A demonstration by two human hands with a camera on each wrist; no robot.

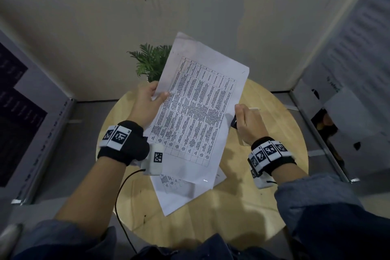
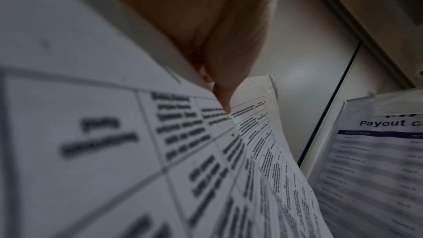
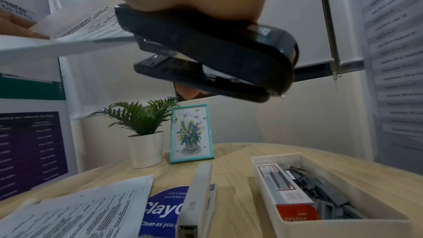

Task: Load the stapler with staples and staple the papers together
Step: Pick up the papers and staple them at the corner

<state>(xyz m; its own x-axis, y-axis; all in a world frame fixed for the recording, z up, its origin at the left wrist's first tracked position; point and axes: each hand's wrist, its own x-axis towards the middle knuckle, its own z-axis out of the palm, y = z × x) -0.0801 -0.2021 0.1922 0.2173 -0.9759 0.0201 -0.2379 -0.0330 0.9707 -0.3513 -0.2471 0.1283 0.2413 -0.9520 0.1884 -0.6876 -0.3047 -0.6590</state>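
My left hand [image 1: 150, 99] pinches the left edge of a printed sheet [image 1: 196, 112] and holds it up, tilted, above the round wooden table [image 1: 280, 175]. In the left wrist view the thumb [image 2: 225, 97] lies on that sheet [image 2: 114, 151]. My right hand [image 1: 248, 124] grips a black stapler [image 3: 213, 55] at the sheet's right edge; the paper's edge [image 3: 68, 42] reaches the stapler's mouth. More printed sheets [image 1: 175, 194] lie flat on the table under the raised one.
A second, white stapler [image 3: 199, 200] lies on the table beside a white tray [image 3: 343, 223] with a staple box [image 3: 283, 193] and loose staple strips. A potted plant [image 3: 144, 133] and a teal picture frame [image 3: 192, 133] stand at the back. Partition walls with posters surround the table.
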